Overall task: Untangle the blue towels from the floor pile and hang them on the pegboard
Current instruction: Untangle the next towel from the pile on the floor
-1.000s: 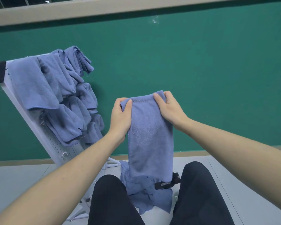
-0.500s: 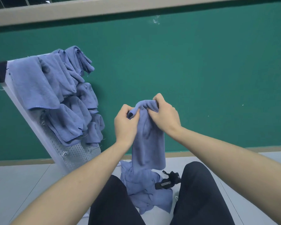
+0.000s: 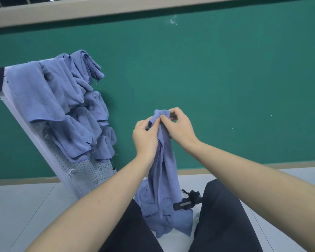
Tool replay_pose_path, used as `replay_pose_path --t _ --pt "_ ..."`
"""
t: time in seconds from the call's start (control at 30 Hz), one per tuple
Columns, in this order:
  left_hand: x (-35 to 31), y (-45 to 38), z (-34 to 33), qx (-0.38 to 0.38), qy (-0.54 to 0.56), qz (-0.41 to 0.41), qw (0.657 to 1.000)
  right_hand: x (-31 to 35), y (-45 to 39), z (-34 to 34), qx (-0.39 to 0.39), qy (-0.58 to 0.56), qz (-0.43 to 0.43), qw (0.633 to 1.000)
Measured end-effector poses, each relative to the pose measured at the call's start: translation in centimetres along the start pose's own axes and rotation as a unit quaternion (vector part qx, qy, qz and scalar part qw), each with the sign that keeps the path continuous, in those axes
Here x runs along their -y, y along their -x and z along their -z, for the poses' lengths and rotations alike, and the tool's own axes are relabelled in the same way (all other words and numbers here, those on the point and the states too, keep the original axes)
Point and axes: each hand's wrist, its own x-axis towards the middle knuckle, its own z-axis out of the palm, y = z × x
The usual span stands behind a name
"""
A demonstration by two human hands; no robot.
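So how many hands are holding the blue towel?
2. The left hand pinches the held towel near its bunched top from the left; the right hand grips the same top from the right. Both hands are in full view, none hidden.

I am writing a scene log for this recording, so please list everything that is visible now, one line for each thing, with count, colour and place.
held towel: one, blue, bunched at its top edge, hanging down at the centre
floor pile: one heap of blue towels, on the floor between the legs
hung towels: several, exact count unclear, blue, draped on the board at left
pegboard: one, white, perforated, leaning at left
black strap device: one, black, on the floor by the pile's right edge
wall: one, green, behind everything
floor: light grey
legs: two, in dark trousers, at the bottom
left hand: pinches the towel's top
right hand: pinches the towel's top
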Motion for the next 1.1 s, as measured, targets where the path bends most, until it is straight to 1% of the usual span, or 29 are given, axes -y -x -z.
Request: replay_pose_path --t 0.13,0.23,0.27,0.33,0.43,0.5,0.57,0.6,0.67,0.7,0.73,0.8,0.83,0.9,1.0,1.1 --pt "-0.6 0.1 -0.3 0.004 0.026 0.023 0.999 0.2 0.4 -0.2 0.018 0.002 0.015 1.000" --pt "-0.4 -0.1 -0.5 -0.006 0.046 0.057 0.997 0.8 0.7 0.1 0.051 -0.017 0.016 0.998" --pt "-0.5 -0.2 -0.4 -0.006 0.062 0.073 0.995 1.0 0.9 0.2 0.071 -0.037 0.010 0.997" --pt "-0.8 -0.1 -0.3 0.024 0.100 0.090 0.991 1.3 1.3 0.6 0.123 -0.078 -0.004 0.989" --pt "-0.7 -0.2 0.0 0.081 0.112 0.087 0.987 1.2 1.2 1.2 0.188 -0.078 -0.012 0.979" --pt "-0.6 -0.5 0.1 0.077 0.126 0.110 0.983 1.1 1.0 1.6 0.221 -0.106 -0.032 0.969" --pt "-0.5 -1.1 0.3 0.072 0.157 0.155 0.973 0.8 1.1 1.8 0.214 -0.155 -0.050 0.963" --pt "-0.6 -1.2 0.4 0.068 0.166 0.173 0.969 0.4 1.2 1.8 0.188 -0.164 -0.043 0.967" --pt "-0.9 -1.4 0.5 0.076 0.156 0.178 0.969 -0.8 1.1 1.7 0.100 -0.114 -0.013 0.988" --pt "-1.1 -1.5 0.5 0.089 0.151 0.172 0.969 -1.5 1.1 1.6 0.070 -0.078 -0.007 0.995" --pt "-1.1 -1.5 0.4 0.104 0.148 0.165 0.970 -2.0 1.1 1.5 0.064 -0.056 -0.010 0.996" --pt "-1.4 -1.5 0.3 0.129 0.150 0.157 0.968 -2.5 1.3 1.3 0.114 -0.059 -0.042 0.991" --pt "-1.6 -1.5 0.3 0.135 0.149 0.155 0.967 -2.5 1.5 1.2 0.145 -0.072 -0.057 0.985" --pt "-1.9 -1.7 0.3 0.134 0.147 0.155 0.968 -2.6 1.7 1.1 0.182 -0.098 -0.072 0.976" --pt "-2.0 -2.1 0.6 0.103 0.163 0.150 0.970 -2.9 1.8 1.2 0.213 -0.105 -0.077 0.968" --pt "-1.8 -2.5 1.0 0.091 0.169 0.164 0.968 -3.2 2.2 0.9 0.215 -0.058 -0.080 0.972"
